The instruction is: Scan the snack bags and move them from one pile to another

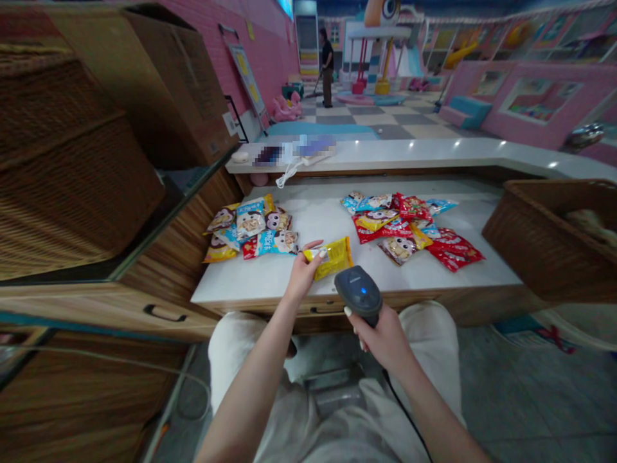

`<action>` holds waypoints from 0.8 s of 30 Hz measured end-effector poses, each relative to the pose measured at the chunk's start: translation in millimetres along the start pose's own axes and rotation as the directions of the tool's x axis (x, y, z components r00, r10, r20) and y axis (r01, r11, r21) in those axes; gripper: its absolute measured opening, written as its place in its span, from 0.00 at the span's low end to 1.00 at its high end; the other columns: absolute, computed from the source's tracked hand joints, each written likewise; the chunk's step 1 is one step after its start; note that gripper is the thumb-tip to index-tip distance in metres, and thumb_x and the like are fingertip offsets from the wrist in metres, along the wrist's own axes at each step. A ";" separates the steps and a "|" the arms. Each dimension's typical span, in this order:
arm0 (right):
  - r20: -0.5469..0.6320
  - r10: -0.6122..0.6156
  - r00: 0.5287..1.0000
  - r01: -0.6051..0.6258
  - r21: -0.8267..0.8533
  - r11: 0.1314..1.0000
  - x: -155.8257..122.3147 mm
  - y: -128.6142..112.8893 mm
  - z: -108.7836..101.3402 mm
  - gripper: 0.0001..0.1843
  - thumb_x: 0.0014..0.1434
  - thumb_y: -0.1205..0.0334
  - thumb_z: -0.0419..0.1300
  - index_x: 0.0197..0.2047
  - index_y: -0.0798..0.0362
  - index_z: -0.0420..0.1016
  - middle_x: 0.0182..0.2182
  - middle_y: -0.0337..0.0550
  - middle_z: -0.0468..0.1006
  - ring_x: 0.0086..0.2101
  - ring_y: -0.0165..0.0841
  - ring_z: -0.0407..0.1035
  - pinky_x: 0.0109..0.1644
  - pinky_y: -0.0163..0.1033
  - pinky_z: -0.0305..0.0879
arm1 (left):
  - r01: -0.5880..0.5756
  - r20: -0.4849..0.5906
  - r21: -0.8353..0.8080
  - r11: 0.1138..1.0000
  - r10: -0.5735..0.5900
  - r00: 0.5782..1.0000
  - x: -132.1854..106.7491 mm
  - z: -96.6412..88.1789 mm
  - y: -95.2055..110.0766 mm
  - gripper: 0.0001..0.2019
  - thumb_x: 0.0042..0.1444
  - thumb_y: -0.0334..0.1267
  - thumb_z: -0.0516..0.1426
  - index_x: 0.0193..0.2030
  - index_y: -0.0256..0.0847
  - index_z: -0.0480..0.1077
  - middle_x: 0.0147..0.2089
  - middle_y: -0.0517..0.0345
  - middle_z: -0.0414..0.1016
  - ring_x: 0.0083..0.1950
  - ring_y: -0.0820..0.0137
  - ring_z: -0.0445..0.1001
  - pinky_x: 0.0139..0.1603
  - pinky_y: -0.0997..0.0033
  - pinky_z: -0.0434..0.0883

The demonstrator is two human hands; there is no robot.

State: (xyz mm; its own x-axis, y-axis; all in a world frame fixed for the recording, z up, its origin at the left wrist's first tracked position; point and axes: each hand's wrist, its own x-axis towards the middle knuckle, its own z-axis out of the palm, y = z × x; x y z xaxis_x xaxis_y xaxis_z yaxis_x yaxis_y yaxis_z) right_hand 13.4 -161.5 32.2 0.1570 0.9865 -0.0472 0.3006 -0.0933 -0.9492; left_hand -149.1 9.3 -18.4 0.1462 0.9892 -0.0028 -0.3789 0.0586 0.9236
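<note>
left hand [303, 275] pinching yellow snack packet [333, 258]; right hand [380, 341] closed around corded barcode scanner [358, 293]

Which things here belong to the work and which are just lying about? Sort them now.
In use:
left hand holding a yellow foil snack packet
right hand gripping a black corded barcode scanner
two piles of colourful foil snack packets

Lying about:
brown wicker basket
brown cardboard box
</note>
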 end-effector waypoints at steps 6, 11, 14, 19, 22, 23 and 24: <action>0.019 0.000 1.000 0.000 0.000 1.000 -0.9 -4.7 3.4 0.17 0.62 0.45 0.64 0.29 0.46 0.71 0.14 0.36 0.72 0.14 0.35 0.70 0.21 0.36 0.65 | -0.010 0.025 0.055 0.998 0.009 1.000 -0.4 -0.8 -3.3 0.30 0.48 0.58 0.75 0.50 0.39 0.78 0.40 0.56 0.84 0.38 0.66 0.82 0.42 0.69 0.77; 0.022 -0.018 1.000 0.018 -0.023 1.000 0.1 -2.3 5.0 0.16 0.62 0.46 0.64 0.30 0.46 0.71 0.15 0.36 0.73 0.14 0.35 0.69 0.21 0.37 0.66 | -0.024 0.014 0.033 0.999 0.023 1.000 3.3 -3.4 -7.7 0.28 0.53 0.63 0.71 0.48 0.41 0.81 0.42 0.55 0.85 0.42 0.64 0.83 0.45 0.67 0.78; 0.023 -0.024 0.999 0.024 -0.039 0.999 1.5 -1.8 5.5 0.16 0.63 0.46 0.64 0.30 0.46 0.71 0.15 0.37 0.73 0.14 0.36 0.70 0.21 0.37 0.66 | -0.027 0.008 0.006 1.000 0.027 1.000 5.2 -4.8 -10.4 0.27 0.54 0.63 0.70 0.48 0.41 0.82 0.42 0.55 0.85 0.44 0.63 0.83 0.47 0.66 0.78; 0.020 -0.031 0.999 0.031 -0.047 0.998 3.3 -3.6 5.3 0.16 0.63 0.46 0.64 0.29 0.46 0.71 0.15 0.37 0.73 0.14 0.35 0.69 0.22 0.36 0.66 | -0.044 0.008 -0.006 0.999 0.044 0.999 6.6 -5.6 -12.8 0.27 0.56 0.63 0.70 0.47 0.40 0.83 0.43 0.53 0.86 0.47 0.61 0.83 0.47 0.67 0.77; 0.020 -0.033 0.999 0.034 -0.051 0.998 2.8 -4.8 5.1 0.16 0.62 0.46 0.64 0.28 0.46 0.71 0.14 0.37 0.72 0.14 0.35 0.69 0.22 0.37 0.66 | -0.046 0.034 -0.031 0.998 0.047 0.998 5.8 -4.9 -13.2 0.25 0.57 0.62 0.69 0.46 0.39 0.83 0.43 0.53 0.86 0.45 0.62 0.84 0.45 0.68 0.77; 0.022 -0.029 0.999 0.030 -0.048 0.998 2.3 -5.2 4.9 0.16 0.62 0.46 0.64 0.28 0.46 0.71 0.14 0.37 0.72 0.14 0.35 0.69 0.21 0.37 0.66 | -0.045 0.037 -0.042 0.998 0.046 0.998 5.3 -4.5 -13.0 0.25 0.58 0.62 0.69 0.45 0.39 0.83 0.42 0.52 0.86 0.45 0.61 0.84 0.45 0.68 0.77; 0.025 -0.024 0.999 0.025 -0.046 0.999 1.7 -5.5 4.8 0.17 0.62 0.46 0.63 0.28 0.46 0.70 0.14 0.37 0.72 0.14 0.35 0.69 0.21 0.37 0.66 | -0.042 0.036 -0.052 0.998 0.044 0.998 4.9 -4.0 -12.6 0.25 0.58 0.62 0.69 0.45 0.39 0.82 0.42 0.51 0.86 0.45 0.61 0.84 0.45 0.67 0.77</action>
State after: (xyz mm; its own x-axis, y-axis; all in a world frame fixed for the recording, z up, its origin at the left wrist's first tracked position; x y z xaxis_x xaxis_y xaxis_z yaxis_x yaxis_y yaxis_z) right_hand 7.4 -158.6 35.8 0.1266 0.9914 -0.0320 0.3473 -0.0745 -0.9348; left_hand -147.3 13.9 -31.6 0.1619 0.9855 0.0514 -0.4313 0.0238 0.9019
